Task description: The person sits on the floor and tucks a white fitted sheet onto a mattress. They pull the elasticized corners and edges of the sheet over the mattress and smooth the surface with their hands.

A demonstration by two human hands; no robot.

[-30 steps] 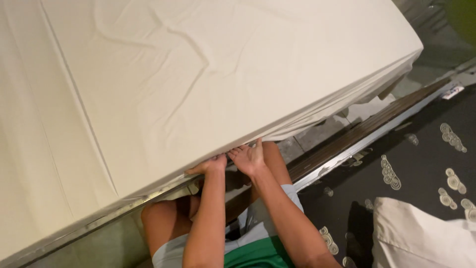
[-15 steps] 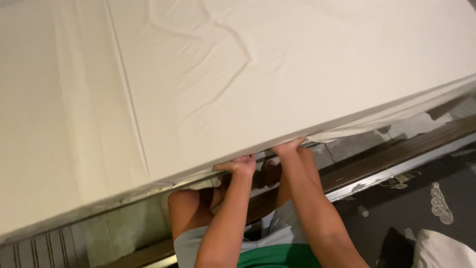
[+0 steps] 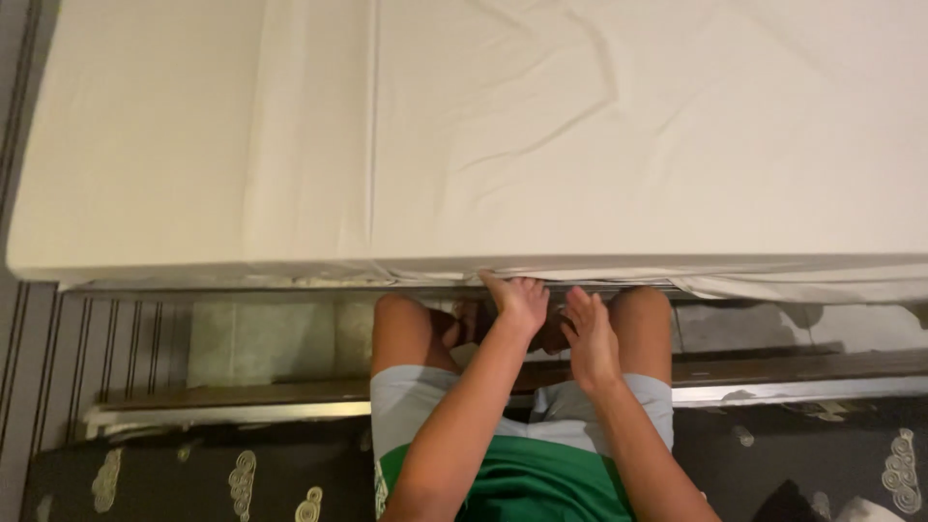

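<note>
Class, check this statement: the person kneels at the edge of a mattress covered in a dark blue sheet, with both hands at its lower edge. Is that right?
Not quite. The head view shows the sheet is cream-white, not dark blue. The rest holds: the person kneels at the mattress edge, left hand and right hand at its lower edge.

Warm, yellowish indoor light washes the whole view, brightest across the white sheet [image 3: 580, 126] filling the upper frame, where it comes close to glare yet the creases show as soft grey lines. Light seems to fall from above: a dark band of shadow sits right under the mattress edge, across the middle. Below that, things go dim; the patterned carpet [image 3: 174, 478] in the lower left is murky and grainy. The left hand [image 3: 520, 302] and right hand [image 3: 590, 333] look slightly soft, lit from above. Straight lines bow a little toward the left edge.
</note>
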